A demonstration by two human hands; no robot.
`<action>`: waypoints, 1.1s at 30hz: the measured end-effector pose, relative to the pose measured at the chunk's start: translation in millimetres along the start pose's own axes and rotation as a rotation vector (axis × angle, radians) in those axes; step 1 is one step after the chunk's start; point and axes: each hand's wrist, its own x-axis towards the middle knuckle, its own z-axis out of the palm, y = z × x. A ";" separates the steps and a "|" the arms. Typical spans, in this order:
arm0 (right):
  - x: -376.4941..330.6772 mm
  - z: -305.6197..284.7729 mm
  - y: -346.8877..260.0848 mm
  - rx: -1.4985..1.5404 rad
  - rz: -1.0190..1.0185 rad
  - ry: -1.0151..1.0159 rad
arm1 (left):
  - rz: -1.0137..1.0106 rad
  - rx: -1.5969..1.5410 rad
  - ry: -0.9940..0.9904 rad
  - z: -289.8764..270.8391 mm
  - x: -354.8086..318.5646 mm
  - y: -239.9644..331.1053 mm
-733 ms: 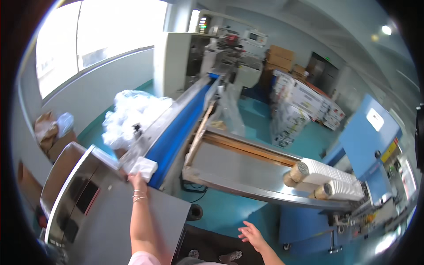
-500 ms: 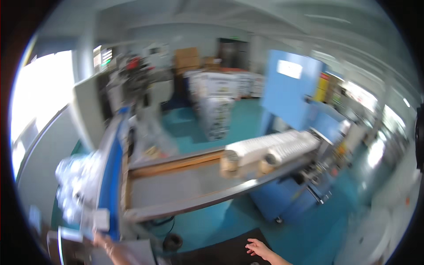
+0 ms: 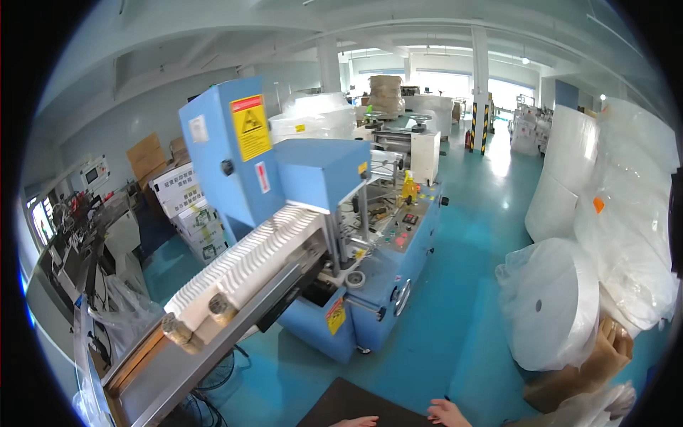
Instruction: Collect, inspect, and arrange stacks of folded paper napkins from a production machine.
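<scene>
My right hand (image 3: 447, 413) is at the bottom edge, fingers apart, holding nothing. Just left of it, only the fingers of my left hand (image 3: 358, 422) come into view, stretched out and with nothing visible in them. Both hands are over a dark mat (image 3: 348, 402), touching nothing that I can see. Ahead stands a blue machine (image 3: 324, 174) with a long metal trough (image 3: 171, 366) sloping down to the left in the picture. Two rows of white, thin, stacked pieces (image 3: 249, 252) lie in the trough, with brown round blocks (image 3: 222, 307) at their near ends.
Large wrapped white rolls (image 3: 551, 302) stand at the right, with brown paper (image 3: 587, 363) below them. A control panel (image 3: 402, 228) with buttons tops the machine. Printed cartons (image 3: 181, 196) are stacked behind it at the left. Cables (image 3: 220, 370) hang beneath the trough.
My view has swung to the right. My left hand has come away from the clear plastic bags at the trough's left end and is now near my right hand.
</scene>
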 end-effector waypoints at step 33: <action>775.0 -671.3 -226.2 -1.062 -0.187 0.333 | -0.618 0.248 0.694 -141.2 778.2 -36.5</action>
